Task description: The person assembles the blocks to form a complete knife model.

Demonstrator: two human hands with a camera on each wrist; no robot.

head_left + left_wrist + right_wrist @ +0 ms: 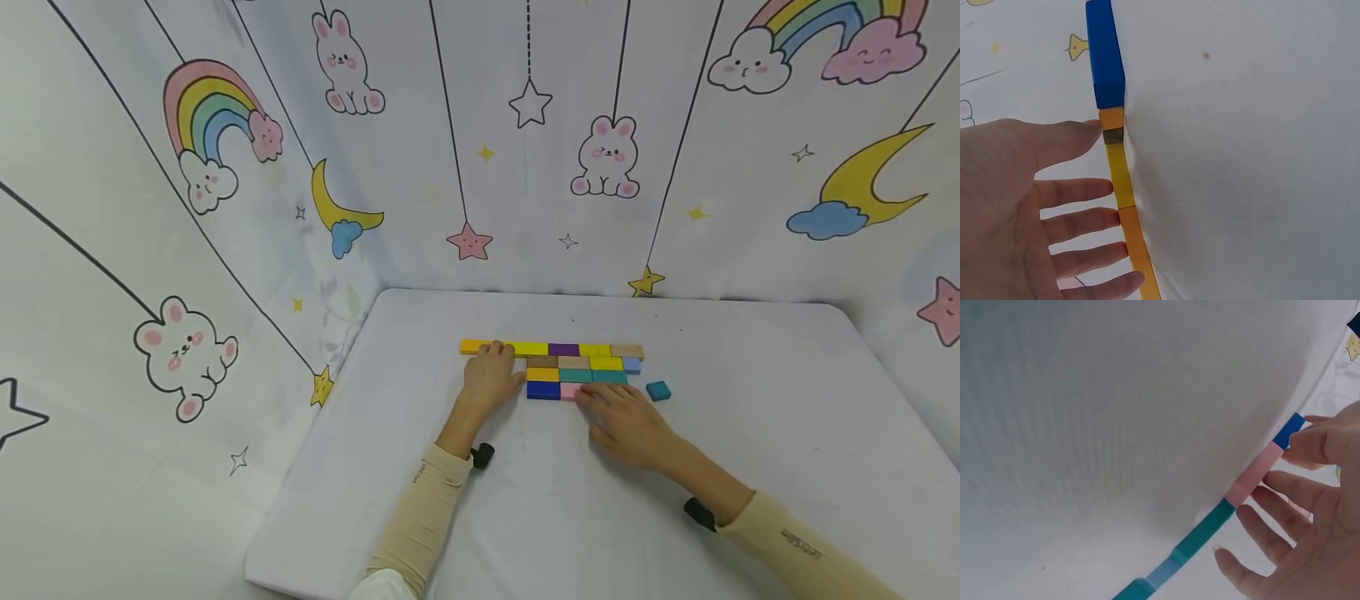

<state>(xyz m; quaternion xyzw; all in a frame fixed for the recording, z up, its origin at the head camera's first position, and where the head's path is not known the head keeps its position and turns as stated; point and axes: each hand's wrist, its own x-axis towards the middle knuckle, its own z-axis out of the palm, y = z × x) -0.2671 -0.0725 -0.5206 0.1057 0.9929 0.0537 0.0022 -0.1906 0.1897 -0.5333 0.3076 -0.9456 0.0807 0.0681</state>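
Flat coloured blocks lie side by side in several rows on the white table. My left hand (489, 379) is at their left end, its spread fingers touching the yellow block (1121, 178) and the orange block (1138, 234) of the far row. Its thumb reaches the ends of the shorter rows, by a brown block (1114, 136). At the nearest row, my right hand (630, 425) rests extended fingertips at the pink block (570, 392), beside a dark blue block (543, 390). In the right wrist view, those fingers are spread along the pink and teal blocks; exact contact is partly hidden.
A loose teal block (658, 391) lies right of the rows. A light blue block (632, 366) juts out at the right end of one row. White cloth covers the table (750, 400), and a printed cloth wall (525, 183) stands behind it.
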